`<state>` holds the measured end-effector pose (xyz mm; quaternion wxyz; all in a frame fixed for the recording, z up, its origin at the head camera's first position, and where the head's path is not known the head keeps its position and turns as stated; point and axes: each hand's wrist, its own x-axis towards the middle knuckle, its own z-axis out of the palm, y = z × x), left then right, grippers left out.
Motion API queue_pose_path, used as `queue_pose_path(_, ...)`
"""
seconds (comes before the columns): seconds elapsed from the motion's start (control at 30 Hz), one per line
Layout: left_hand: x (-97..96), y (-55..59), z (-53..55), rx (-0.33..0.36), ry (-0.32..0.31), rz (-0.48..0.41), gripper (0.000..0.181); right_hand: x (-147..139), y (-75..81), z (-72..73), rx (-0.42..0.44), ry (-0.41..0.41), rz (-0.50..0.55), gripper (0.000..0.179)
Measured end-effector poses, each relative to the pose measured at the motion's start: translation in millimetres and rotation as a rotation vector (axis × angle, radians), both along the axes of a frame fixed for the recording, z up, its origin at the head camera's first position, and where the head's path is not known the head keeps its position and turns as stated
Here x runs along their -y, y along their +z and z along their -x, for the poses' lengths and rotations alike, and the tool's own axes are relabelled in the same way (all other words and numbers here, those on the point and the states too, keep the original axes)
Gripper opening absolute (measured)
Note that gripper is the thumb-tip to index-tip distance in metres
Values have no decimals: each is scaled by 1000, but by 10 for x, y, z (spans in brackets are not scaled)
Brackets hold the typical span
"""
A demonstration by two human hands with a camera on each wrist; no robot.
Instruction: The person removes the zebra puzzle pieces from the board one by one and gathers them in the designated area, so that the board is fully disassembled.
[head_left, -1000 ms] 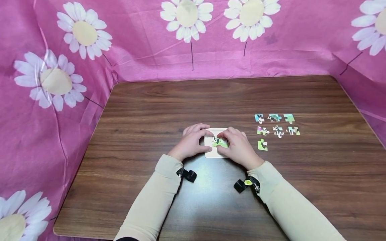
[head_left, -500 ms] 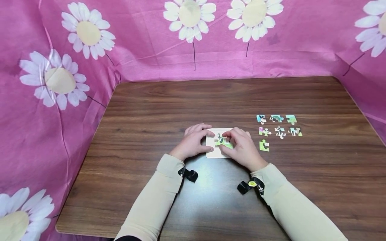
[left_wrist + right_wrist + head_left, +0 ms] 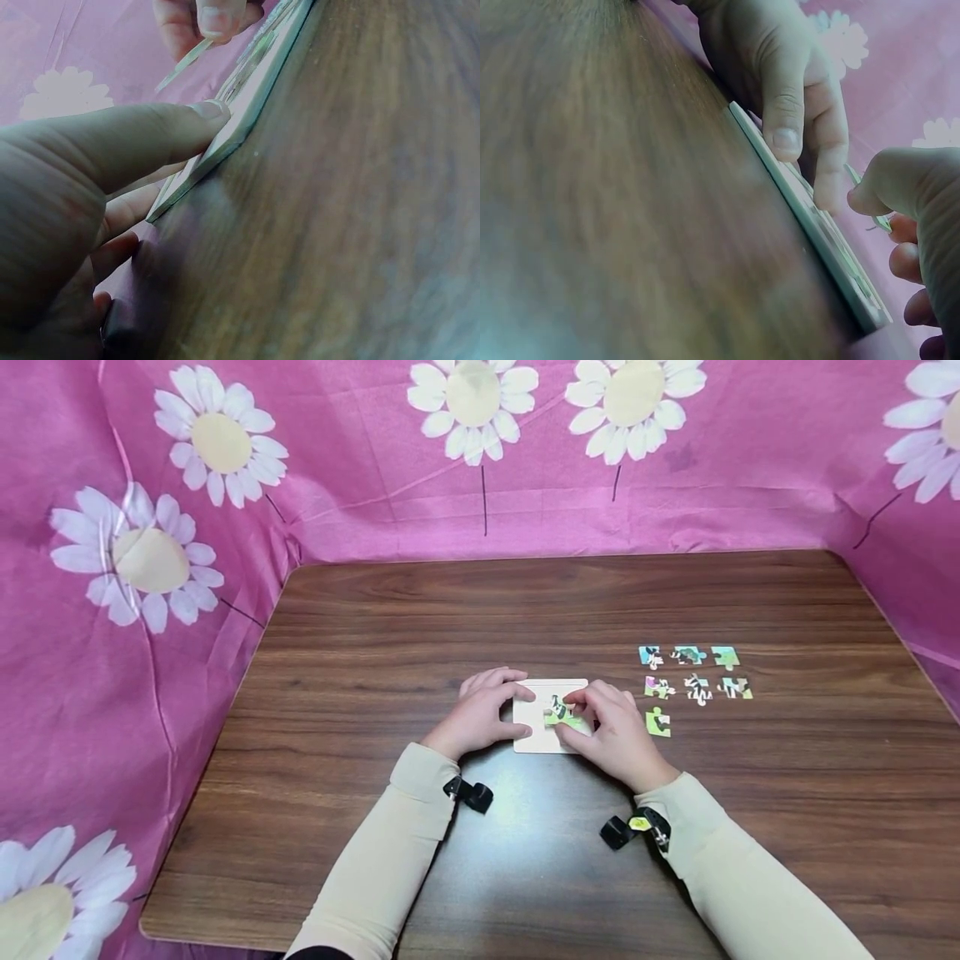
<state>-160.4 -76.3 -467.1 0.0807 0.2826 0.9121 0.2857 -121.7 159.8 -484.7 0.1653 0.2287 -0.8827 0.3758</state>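
Observation:
A pale square jigsaw tray lies on the table, with green showing on its right side. My left hand holds the tray's left edge, thumb near the front corner and index finger farther back. Between thumb and index finger, my right hand pinches a jigsaw piece with a black-and-white figure on green. Both wrist views show this piece tilted and raised above the tray. My right fingers hide part of the tray's right side.
Several loose jigsaw pieces lie in rows right of the tray, the nearest one close to my right hand. Brown wooden table surrounds them. A pink flowered cloth hangs behind and at the sides.
My right hand has moved a little rightward over the tray, carrying the pinched jigsaw piece. My left hand keeps its place on the tray's edge. The head view has shifted slightly.

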Motion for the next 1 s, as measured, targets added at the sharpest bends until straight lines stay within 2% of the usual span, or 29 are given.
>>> queue_pose_path(1.0, -22, -2, -1, 24, 10, -6, 44, -486, -34, -85, -61, -73, -3, 35)
